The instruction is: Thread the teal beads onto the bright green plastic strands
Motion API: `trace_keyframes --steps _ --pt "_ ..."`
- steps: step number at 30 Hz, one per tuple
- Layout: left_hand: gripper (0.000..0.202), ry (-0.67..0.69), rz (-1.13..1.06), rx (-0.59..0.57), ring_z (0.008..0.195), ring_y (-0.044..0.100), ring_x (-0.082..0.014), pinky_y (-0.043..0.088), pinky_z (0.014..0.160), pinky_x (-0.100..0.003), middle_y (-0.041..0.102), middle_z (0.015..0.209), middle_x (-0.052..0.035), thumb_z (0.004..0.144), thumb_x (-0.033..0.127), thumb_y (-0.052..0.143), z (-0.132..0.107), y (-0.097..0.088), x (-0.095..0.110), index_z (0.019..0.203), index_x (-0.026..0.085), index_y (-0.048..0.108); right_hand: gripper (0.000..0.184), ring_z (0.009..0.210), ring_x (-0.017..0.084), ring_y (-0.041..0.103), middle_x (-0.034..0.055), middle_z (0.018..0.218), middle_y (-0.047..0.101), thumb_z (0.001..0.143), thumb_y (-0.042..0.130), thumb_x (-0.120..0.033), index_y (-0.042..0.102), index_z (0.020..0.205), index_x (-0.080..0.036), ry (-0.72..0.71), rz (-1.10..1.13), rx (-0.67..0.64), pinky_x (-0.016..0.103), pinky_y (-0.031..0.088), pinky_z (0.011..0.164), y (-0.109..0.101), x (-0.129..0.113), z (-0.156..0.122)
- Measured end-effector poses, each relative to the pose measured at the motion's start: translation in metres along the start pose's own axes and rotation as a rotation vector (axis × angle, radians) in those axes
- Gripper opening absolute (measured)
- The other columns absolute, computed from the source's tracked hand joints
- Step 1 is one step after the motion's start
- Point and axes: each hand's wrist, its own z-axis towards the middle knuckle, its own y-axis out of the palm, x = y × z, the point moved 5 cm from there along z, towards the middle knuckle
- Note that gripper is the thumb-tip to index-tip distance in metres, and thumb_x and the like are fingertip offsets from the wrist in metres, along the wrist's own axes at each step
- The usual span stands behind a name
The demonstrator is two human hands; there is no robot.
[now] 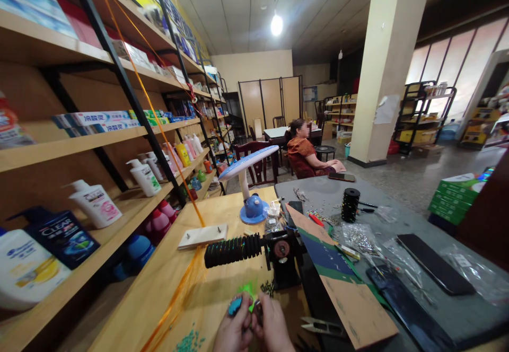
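My hands meet at the bottom middle, fingertips close together over the wooden table (135, 309). My left hand (234, 332) is closed around a small blue piece (235, 306), and a tuft of bright green strands (248, 289) sticks up between the two hands. In my right hand (273, 326) the fingers pinch a small dark shiny item (259, 309) whose kind I cannot make out. Just beyond them stands a black device (283, 259) with a ribbed black roller (233, 251). Thread snips (323, 326) lie to the right of my right hand.
Orange strands (175, 299) run down past a white board (202, 236). Small turquoise bits (190, 341) lie at front left. Behind is a blue mushroom-shaped lamp (254, 209). The grey table (314, 190) holds phones, bags and small parts. Shelves rise left; a person (304, 150) sits beyond.
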Motion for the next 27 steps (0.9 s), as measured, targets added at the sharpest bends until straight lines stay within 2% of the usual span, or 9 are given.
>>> trace_keyframes --steps 4,8,11,13,17,20,23,25,27 --pt "0.070 -0.043 -0.011 -0.033 0.039 0.024 0.0009 0.012 0.036 -0.012 0.042 0.048 0.0079 0.034 0.056 0.097 -0.002 0.002 0.004 0.071 0.012 0.058 0.074 0.050 0.012 0.041 0.0010 0.053 0.044 0.073 0.039 -0.090 0.046 0.058 -0.018 0.027 -0.035 -0.005 0.023 0.030 0.047 -0.002 -0.017 -0.007" --pt "0.070 -0.165 -0.043 -0.117 0.037 0.019 0.0022 0.012 0.035 -0.013 0.044 0.053 0.0079 0.038 0.054 0.097 -0.004 0.000 0.001 0.081 0.010 0.064 0.073 0.055 0.014 0.045 0.0031 0.054 0.048 0.088 0.027 -0.078 0.047 0.056 -0.016 -0.174 -0.399 0.008 0.025 0.030 0.054 -0.024 -0.043 -0.014" --pt "0.070 -0.238 -0.049 -0.158 0.037 0.016 0.0016 0.010 0.035 -0.014 0.043 0.056 0.0088 0.038 0.055 0.097 -0.007 -0.002 -0.004 0.082 0.012 0.062 0.055 0.063 0.018 0.055 0.0057 0.065 0.061 0.097 0.037 -0.055 0.060 0.065 -0.016 -0.331 -0.887 0.110 0.028 0.031 0.060 -0.054 -0.055 -0.017" --pt "0.070 -0.249 -0.044 -0.169 0.038 0.016 0.0010 0.009 0.035 -0.014 0.043 0.057 0.0087 0.038 0.055 0.097 -0.010 -0.001 -0.005 0.081 0.014 0.060 0.036 0.076 0.024 0.061 0.0089 0.078 0.068 0.095 0.047 -0.037 0.068 0.074 -0.018 -0.431 -1.153 0.186 0.032 0.036 0.069 -0.071 -0.060 -0.018" --pt "0.070 -0.238 -0.022 -0.194 0.039 0.012 0.0012 0.008 0.036 -0.014 0.041 0.056 0.0092 0.039 0.057 0.096 -0.019 0.004 -0.005 0.078 0.014 0.057 0.015 0.090 0.034 0.063 0.0127 0.088 0.070 0.087 0.064 -0.030 0.074 0.083 -0.019 -0.512 -1.470 0.271 0.041 0.041 0.078 -0.093 -0.055 -0.014" --pt "0.072 -0.232 0.008 -0.181 0.039 0.010 0.0014 0.006 0.036 -0.015 0.038 0.055 0.0095 0.038 0.060 0.095 -0.022 0.004 -0.005 0.077 0.014 0.056 0.009 0.092 0.035 0.063 0.0140 0.093 0.071 0.079 0.074 -0.024 0.076 0.085 -0.018 -0.537 -1.560 0.279 0.044 0.043 0.081 -0.099 -0.049 -0.013" --pt "0.074 -0.202 0.001 -0.133 0.042 0.012 0.0015 0.004 0.036 -0.014 0.041 0.059 0.0082 0.034 0.058 0.096 -0.018 -0.003 -0.009 0.079 0.014 0.056 0.021 0.099 0.036 0.061 0.0148 0.102 0.070 0.073 0.077 -0.015 0.075 0.094 -0.016 -0.561 -1.519 0.285 0.046 0.042 0.086 -0.098 -0.049 -0.017" --pt "0.072 -0.204 0.004 -0.138 0.042 0.013 0.0015 0.003 0.037 -0.014 0.041 0.061 0.0076 0.037 0.058 0.096 -0.013 -0.009 -0.014 0.080 0.014 0.057 0.022 0.102 0.034 0.060 0.0120 0.105 0.069 0.077 0.073 -0.015 0.072 0.099 -0.018 -0.577 -1.401 0.249 0.043 0.042 0.088 -0.094 -0.052 -0.023" --pt "0.069 -0.218 0.014 -0.169 0.042 0.012 0.0016 0.004 0.037 -0.014 0.041 0.061 0.0074 0.043 0.058 0.095 -0.010 -0.013 -0.018 0.081 0.014 0.058 0.015 0.100 0.029 0.060 0.0081 0.103 0.069 0.085 0.065 -0.015 0.069 0.099 -0.020 -0.587 -1.259 0.177 0.039 0.042 0.085 -0.087 -0.056 -0.031"
